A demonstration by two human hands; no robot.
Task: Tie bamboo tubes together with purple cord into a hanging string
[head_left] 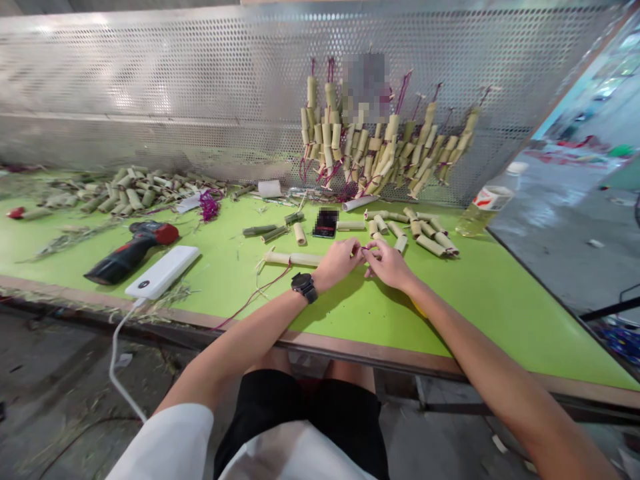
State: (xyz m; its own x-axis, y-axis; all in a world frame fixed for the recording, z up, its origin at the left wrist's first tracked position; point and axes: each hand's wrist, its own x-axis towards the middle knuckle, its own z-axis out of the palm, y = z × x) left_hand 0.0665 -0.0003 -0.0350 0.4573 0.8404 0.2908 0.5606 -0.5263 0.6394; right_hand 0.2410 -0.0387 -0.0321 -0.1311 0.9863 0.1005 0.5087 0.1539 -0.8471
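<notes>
Over the middle of the green table, my left hand (341,260) and my right hand (389,264) meet fingertip to fingertip. Both are closed in a pinch on a short bit of purple string (365,248); its exact shape is too small to tell. Beside the left hand lies a jointed length of bamboo tubes (293,259), its right end hidden behind that hand. A dark red cord (257,291) runs from these tubes toward the table's front edge. Just beyond my right hand are several strung bamboo pieces (397,233).
Bamboo figures (370,143) hang on the perforated metal panel (225,73). A cordless drill (133,250), white power bank (163,272), bamboo pile (133,193) and purple string bundle (209,205) lie left. A phone (325,223) lies ahead; a bottle (487,203) stands at the right edge.
</notes>
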